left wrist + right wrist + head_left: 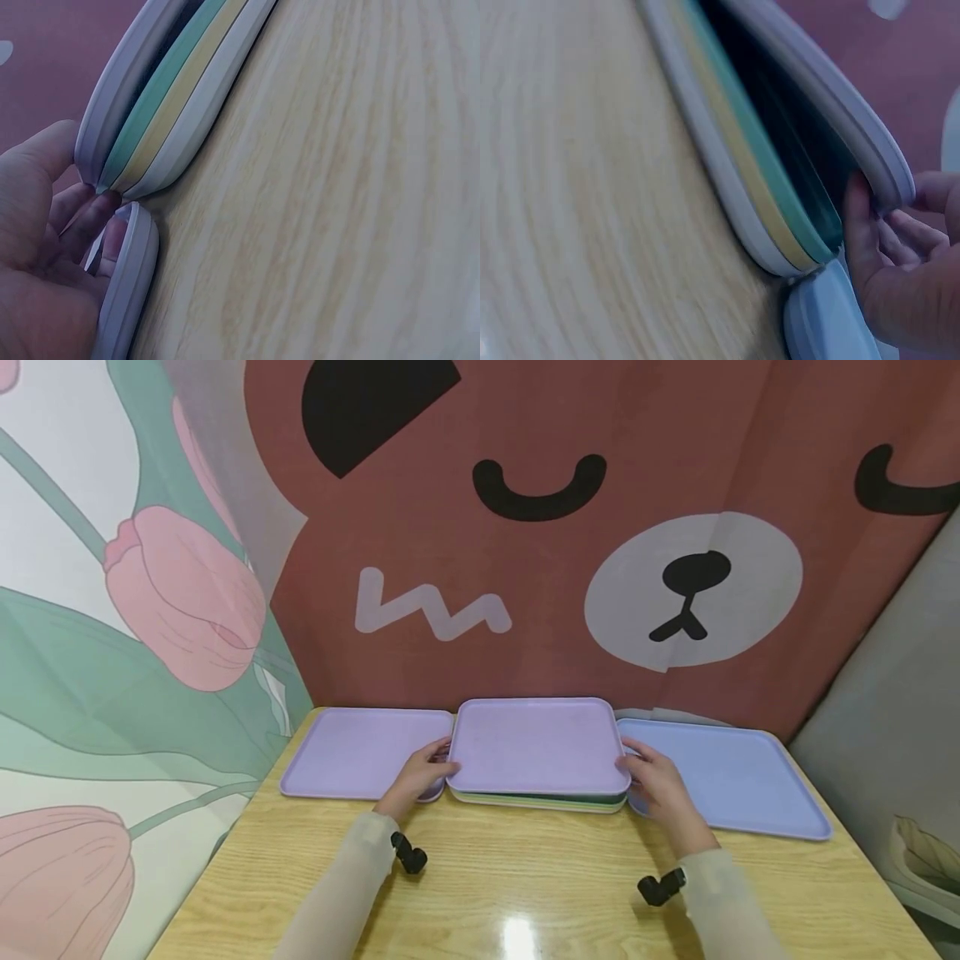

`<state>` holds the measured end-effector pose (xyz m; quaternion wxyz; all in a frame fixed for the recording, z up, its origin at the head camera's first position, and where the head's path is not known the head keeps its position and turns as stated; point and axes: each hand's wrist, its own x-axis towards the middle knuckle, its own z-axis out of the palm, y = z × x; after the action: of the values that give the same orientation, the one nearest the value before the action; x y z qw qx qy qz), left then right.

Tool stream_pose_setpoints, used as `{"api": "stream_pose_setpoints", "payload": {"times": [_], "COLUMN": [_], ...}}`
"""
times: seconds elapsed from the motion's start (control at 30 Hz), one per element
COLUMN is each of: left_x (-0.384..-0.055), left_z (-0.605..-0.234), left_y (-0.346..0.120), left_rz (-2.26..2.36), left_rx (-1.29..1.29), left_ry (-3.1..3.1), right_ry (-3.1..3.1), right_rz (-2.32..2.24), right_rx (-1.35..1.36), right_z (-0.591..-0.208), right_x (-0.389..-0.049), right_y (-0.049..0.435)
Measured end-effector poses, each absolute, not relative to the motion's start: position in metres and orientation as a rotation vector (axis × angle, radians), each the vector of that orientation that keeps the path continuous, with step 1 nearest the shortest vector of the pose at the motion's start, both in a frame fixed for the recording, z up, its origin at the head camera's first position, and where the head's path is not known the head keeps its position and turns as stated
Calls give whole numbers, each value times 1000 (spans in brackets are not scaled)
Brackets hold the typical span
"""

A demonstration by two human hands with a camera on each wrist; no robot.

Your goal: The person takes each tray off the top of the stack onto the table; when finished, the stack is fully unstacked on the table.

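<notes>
Well, behind everything hangs a bear-patterned backdrop (pixel 420 543), and before it the wooden table (pixel 465 885) bears our trays. A blue tray (pixel 735 781) lies at the right and a side purple tray (pixel 352 752) at the left. Between them our top tray (pixel 536 747), also purple, sits tilted over a stack: green tray (pixel 154 101), yellow tray (pixel 180 94), then white tray (pixel 206 105) on the wood. Its right end stands clear of the green one; its left corner comes down close, and we cannot tell whether they touch.

Both our hands are partly closed on it. The left hand (pixel 422 770) grips one end, fingers curled at the corner, in the narrow slot beside the side purple tray. The right hand (pixel 654 781) pinches the other end, one digit inside the gap.

To handle this well, we judge that both ends should move together, so the tray comes level instead of scraping on its left corner. Our left fingertips reach near the lower rims; we'd keep them on the purple rim alone, lest they drag a lower tray or catch the neighbour's edge.
</notes>
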<state>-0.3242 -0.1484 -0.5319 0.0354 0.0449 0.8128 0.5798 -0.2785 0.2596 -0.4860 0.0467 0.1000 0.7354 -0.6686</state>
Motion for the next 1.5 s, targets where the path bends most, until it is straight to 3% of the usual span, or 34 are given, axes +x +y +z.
{"api": "stream_pose_setpoints", "payload": {"times": [0.57,1.5], "left_x": [-325,-322], "left_z": [-534,-531], "left_y": [-152,-149], "left_rz": [1742,1693], "left_rx": [118,172], "left_ry": [2498,2536], "right_ry": [1924,1798], "right_rz": [-2222,-2380], "right_rx": [243,-64], "right_z": [-487,-499], "right_x": [-271,-217], "right_y": [278,345]}}
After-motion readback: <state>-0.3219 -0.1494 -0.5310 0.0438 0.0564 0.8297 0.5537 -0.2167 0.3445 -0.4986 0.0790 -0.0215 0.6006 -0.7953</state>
